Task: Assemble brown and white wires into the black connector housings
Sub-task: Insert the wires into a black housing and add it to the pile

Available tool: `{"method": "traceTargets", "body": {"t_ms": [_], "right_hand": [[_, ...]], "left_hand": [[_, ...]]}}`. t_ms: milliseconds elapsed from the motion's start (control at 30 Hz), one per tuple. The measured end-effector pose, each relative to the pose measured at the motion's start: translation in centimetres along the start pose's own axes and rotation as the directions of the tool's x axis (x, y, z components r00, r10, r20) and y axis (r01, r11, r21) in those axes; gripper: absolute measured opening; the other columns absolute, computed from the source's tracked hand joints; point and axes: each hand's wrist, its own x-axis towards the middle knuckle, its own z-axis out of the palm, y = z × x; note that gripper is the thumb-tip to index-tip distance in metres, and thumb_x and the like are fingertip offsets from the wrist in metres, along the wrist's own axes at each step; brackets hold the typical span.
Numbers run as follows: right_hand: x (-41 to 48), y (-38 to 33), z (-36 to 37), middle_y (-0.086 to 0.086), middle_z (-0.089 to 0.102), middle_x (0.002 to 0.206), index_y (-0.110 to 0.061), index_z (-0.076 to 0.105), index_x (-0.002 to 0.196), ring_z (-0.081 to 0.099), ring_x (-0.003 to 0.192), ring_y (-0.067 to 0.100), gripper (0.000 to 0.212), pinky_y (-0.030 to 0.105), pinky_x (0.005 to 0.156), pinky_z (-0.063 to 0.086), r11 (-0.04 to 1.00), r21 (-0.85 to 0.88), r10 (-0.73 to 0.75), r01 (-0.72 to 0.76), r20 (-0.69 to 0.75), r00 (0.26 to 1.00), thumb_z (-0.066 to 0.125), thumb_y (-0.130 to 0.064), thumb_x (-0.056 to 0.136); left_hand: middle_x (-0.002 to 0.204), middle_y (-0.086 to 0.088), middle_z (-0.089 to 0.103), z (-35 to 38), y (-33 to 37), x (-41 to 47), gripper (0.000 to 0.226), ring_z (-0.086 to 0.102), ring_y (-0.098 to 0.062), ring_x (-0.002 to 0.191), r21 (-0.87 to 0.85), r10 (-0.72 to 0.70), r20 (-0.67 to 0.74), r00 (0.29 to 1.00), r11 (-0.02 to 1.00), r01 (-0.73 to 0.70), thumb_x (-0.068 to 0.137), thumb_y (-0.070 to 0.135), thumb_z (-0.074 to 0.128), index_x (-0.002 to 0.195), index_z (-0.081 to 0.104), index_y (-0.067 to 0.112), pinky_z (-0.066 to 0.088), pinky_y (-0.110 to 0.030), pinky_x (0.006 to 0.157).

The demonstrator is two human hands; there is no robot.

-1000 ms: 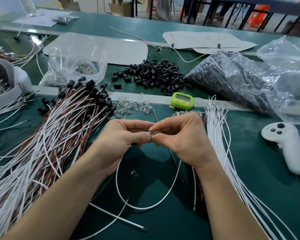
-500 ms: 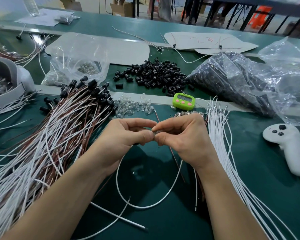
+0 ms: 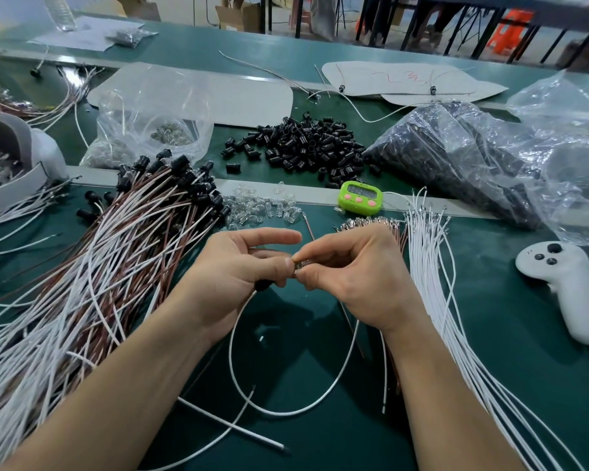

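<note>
Housing held in L hand at centre, R hand pinching shiny end of wire at L thumb, loop hanging to 6 o'clock; L index just lifted, prob. regrip, insertion unfinished.

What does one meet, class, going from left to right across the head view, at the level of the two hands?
In order: heap of brown and white wires → left hand → right hand → bundle of loose white wires → white handheld controller.
</note>
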Motion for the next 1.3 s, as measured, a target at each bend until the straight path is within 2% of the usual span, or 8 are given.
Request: {"method": "traceTargets", "body": {"t_ms": [167,467,600,733,900,1033,1167,1300], "right_hand": [[0.0,0.1,-0.2,-0.003,0.077,0.068,-0.028,0.083,0.081,0.074,0.061,0.015,0.025,0.028,0.061,0.060,1.000,-0.005,-0.020,0.020,0.010,1.000,0.081,-0.004,0.071],[0.3,0.4,-0.3,0.004,0.076,0.067,-0.022,0.082,0.081,0.070,0.058,0.015,0.019,0.029,0.062,0.058,0.999,0.039,-0.003,0.005,-0.062,0.998,0.080,-0.005,0.073],[0.4,0.4,-0.3,0.002,0.075,0.065,-0.023,0.082,0.076,0.069,0.057,0.014,0.019,0.025,0.059,0.055,0.997,0.074,0.007,0.003,-0.126,0.992,0.079,-0.005,0.072],[0.5,0.3,-0.4,0.004,0.075,0.066,-0.023,0.082,0.076,0.069,0.056,0.015,0.020,0.024,0.060,0.055,0.996,0.087,0.020,-0.007,-0.147,0.989,0.078,-0.004,0.071],[0.4,0.2,-0.5,0.004,0.076,0.069,-0.022,0.083,0.078,0.071,0.060,0.016,0.019,0.028,0.064,0.060,0.996,0.084,0.033,-0.023,-0.120,0.992,0.079,-0.005,0.070],[0.3,0.2,-0.5,0.003,0.077,0.071,-0.024,0.083,0.079,0.072,0.062,0.015,0.023,0.028,0.065,0.060,0.997,0.076,0.022,-0.014,-0.103,0.994,0.079,-0.002,0.072],[0.4,0.2,-0.3,0.005,0.078,0.072,-0.021,0.083,0.081,0.072,0.062,0.016,0.024,0.027,0.065,0.059,0.995,0.100,0.029,-0.021,-0.083,0.996,0.079,0.001,0.072],[0.4,0.1,-0.4,0.007,0.078,0.071,-0.018,0.084,0.082,0.072,0.061,0.016,0.022,0.022,0.061,0.055,0.987,0.156,0.038,-0.025,-0.081,0.996,0.078,0.000,0.071]], "left_hand": [[0.071,-0.017,0.074,0.2,-0.2,-0.1,0.037,0.060,-0.016,0.056,0.155,0.113,-0.027,0.993,0.982,-0.107,0.080,-0.016,0.072,0.082,0.083,0.019,0.052,-0.018,0.061],[0.089,-0.013,0.079,-0.4,0.0,0.0,0.023,0.074,-0.016,0.079,0.236,0.133,0.051,0.990,0.962,-0.141,0.078,-0.006,0.080,0.094,0.080,0.011,0.057,-0.019,0.074],[0.076,-0.012,0.076,-0.4,-0.1,0.1,0.021,0.066,-0.014,0.061,0.292,0.056,0.030,0.998,0.954,-0.062,0.077,-0.006,0.081,0.092,0.077,0.008,0.052,-0.017,0.057],[0.070,-0.015,0.069,-0.5,-0.1,0.4,0.016,0.054,-0.014,0.045,0.223,0.030,-0.046,0.998,0.975,-0.019,0.078,-0.005,0.079,0.086,0.072,0.008,0.042,-0.016,0.043],[0.073,-0.015,0.073,-0.3,-0.2,0.4,0.019,0.045,-0.007,0.046,0.205,0.116,-0.024,0.993,0.973,-0.108,0.079,-0.002,0.079,0.074,0.078,0.016,0.037,-0.013,0.046],[0.072,-0.001,0.074,-0.2,-0.6,0.3,0.021,0.052,-0.010,0.053,0.294,0.187,-0.016,0.982,0.940,-0.174,0.079,0.000,0.082,0.082,0.081,0.021,0.042,-0.016,0.052],[0.077,0.012,0.077,-0.1,-1.2,0.0,0.021,0.072,-0.004,0.068,0.555,0.423,-0.027,0.906,0.760,-0.339,0.074,0.024,0.082,0.088,0.080,0.039,0.054,-0.015,0.065],[0.079,0.014,0.078,0.0,-1.2,-0.1,0.020,0.076,-0.013,0.073,0.538,0.493,-0.015,0.870,0.738,-0.408,0.076,0.026,0.083,0.091,0.081,0.040,0.062,-0.033,0.069]]}}
